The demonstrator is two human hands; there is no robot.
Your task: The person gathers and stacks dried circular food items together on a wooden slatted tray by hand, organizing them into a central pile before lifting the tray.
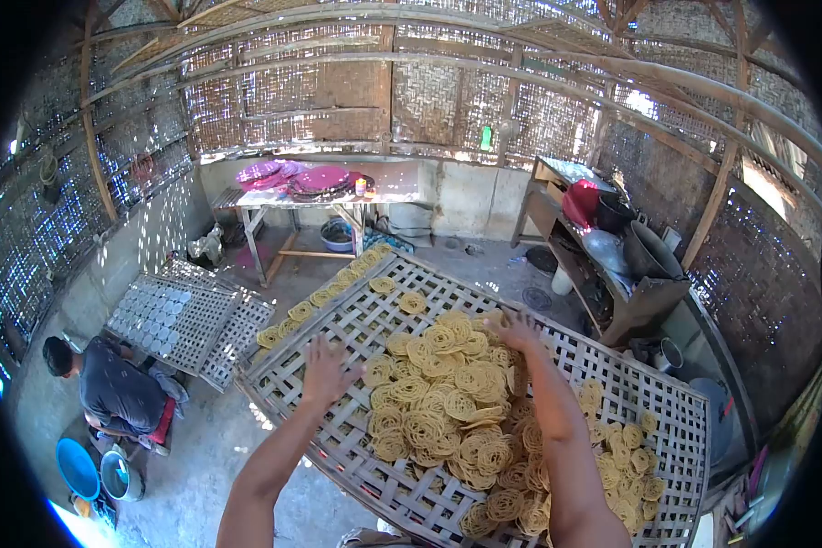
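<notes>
A woven bamboo rack point(338, 333) lies at a slant in front of me. Heaped on its middle are many yellow noodle-like coils point(443, 388), flat and round. My left hand point(329, 370) is over the slats just left of the heap, fingers spread, with nothing seen in it. At the heap's far right edge, my right hand point(519, 331) has its fingers apart, close to or touching the top coils; its forearm hides part of the pile. More coils point(626, 466) lie loosely to the right of that forearm, and two single coils point(412, 302) lie near the far edge.
A row of coils point(324, 294) runs beyond the rack's far left edge. At left, a person point(123, 388) crouches near a blue basin point(78, 468) and racks of pale discs point(153, 315). A table point(393, 187) with pink trays stands behind; a wooden bench point(644, 306) with pans stands right.
</notes>
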